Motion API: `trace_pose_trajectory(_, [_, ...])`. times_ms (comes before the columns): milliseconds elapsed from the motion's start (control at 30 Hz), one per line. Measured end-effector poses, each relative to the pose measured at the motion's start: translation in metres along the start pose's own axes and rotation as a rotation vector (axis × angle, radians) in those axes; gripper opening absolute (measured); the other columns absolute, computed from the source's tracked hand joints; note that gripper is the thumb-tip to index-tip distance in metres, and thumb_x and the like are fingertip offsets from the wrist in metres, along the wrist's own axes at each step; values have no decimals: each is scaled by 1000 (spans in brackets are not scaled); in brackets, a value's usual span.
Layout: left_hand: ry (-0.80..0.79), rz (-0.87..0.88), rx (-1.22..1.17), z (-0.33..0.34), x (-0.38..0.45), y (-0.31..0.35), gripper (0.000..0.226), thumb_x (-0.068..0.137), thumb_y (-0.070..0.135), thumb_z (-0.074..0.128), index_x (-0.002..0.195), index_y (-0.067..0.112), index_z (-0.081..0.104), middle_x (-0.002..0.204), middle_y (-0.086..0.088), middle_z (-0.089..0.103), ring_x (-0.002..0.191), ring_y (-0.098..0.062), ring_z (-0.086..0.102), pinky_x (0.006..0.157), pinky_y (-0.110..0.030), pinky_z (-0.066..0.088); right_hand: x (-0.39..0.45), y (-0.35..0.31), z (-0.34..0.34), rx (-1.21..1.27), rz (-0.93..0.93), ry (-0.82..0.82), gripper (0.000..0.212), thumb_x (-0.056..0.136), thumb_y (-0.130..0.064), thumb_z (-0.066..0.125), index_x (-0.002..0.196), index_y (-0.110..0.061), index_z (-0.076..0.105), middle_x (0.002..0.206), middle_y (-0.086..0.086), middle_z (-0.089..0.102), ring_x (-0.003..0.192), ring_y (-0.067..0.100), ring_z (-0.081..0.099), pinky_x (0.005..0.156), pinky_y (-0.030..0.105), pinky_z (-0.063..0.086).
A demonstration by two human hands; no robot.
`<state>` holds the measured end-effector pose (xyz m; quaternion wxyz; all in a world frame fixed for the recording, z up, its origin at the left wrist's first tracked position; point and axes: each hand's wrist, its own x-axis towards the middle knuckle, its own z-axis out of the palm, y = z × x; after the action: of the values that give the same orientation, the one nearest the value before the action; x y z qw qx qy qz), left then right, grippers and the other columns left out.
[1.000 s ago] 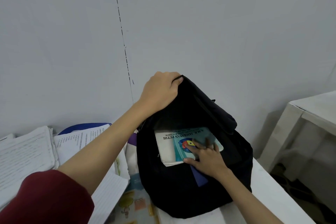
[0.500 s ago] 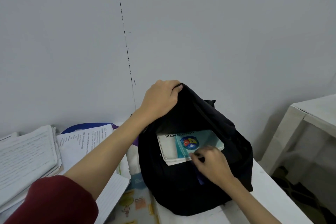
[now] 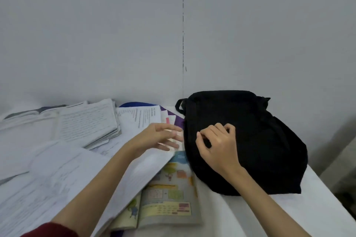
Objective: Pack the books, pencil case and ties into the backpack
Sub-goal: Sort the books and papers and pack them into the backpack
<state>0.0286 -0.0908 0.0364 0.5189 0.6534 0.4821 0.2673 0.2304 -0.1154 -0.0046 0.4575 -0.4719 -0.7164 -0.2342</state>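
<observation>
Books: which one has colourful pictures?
The open picture book nearest the person, beside the black backpack. The other books show only grey text.

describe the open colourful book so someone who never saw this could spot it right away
Start at the black backpack against the wall on the white table. Just to its left, nearest the person, lies the open colourful book. Unlike the plain black-on-white printed pages around it, its pages carry yellow, green and orange cartoon panels.

White table (image 3: 317, 215), black backpack (image 3: 260, 150) on right, open books (image 3: 86, 123) and papers (image 3: 57, 179) spread left
</observation>
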Motion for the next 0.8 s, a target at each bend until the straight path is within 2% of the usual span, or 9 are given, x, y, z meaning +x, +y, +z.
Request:
trace_pose_trajectory(67, [234, -59, -19, -29, -29, -21, 24, 96, 21, 51, 116, 15, 63, 97, -1, 74, 86, -16, 71, 73, -26, 57, -2, -34, 17, 113, -6, -66, 25, 84, -23, 51, 65, -14, 63, 62, -3, 61, 59, 16, 53, 73, 31, 30])
trace_pose_trajectory(167, [479, -104, -85, -75, -65, -44, 22, 96, 20, 50, 112, 12, 65, 97, -3, 73, 87, -19, 70, 69, -26, 55, 1, -82, 41, 197, -22, -158, 27, 82, -25, 49, 63, -13, 64, 62, -2, 64, 59, 16, 55, 74, 32, 30])
trace_pose_trajectory(300, [725, -105, -114, -139, -112, -72, 18, 96, 15, 50, 106, 11, 65, 102, -7, 70, 92, -18, 65, 71, -27, 51, 18, -149, 74, 296, -54, -315, 30, 83, -26, 46, 61, -14, 62, 61, -3, 63, 59, 17, 55, 75, 32, 30])
trace_pose_trajectory(400, [882, -131, -46, -186, -140, -103, 15, 94, 14, 54, 104, 13, 66, 107, -5, 65, 98, -18, 58, 80, -29, 45, 39, -193, 104, 348, -65, -435, 25, 85, -23, 52, 68, -11, 66, 68, 3, 68, 66, 20, 58, 74, 35, 40])
trace_pose_trajectory(600, [1044, -365, 168, -279, -187, -182, 33, 92, 24, 57, 123, 10, 57, 134, -12, 51, 121, -28, 48, 90, -30, 36, 74, -278, 175, 420, -41, -744, 28, 95, -27, 46, 109, -13, 65, 111, 2, 66, 106, 20, 51, 91, 34, 34])
trace_pose_trajectory(733, [1036, -558, 236, -335, -208, -226, 48, 91, 40, 54, 130, 13, 47, 135, -16, 48, 121, -37, 45, 100, -42, 38, 77, -326, 219, 351, -10, -959, 34, 96, -29, 43, 126, -18, 55, 130, 3, 55, 123, 21, 42, 101, 35, 29])
trace_pose_trajectory(800, [1019, -615, 217, -347, -208, -237, 53, 92, 45, 51, 133, 14, 42, 136, -16, 47, 124, -37, 41, 102, -42, 34, 70, -337, 229, 346, 5, -1039, 37, 95, -32, 46, 130, -19, 53, 135, 3, 51, 127, 21, 39, 104, 35, 27])
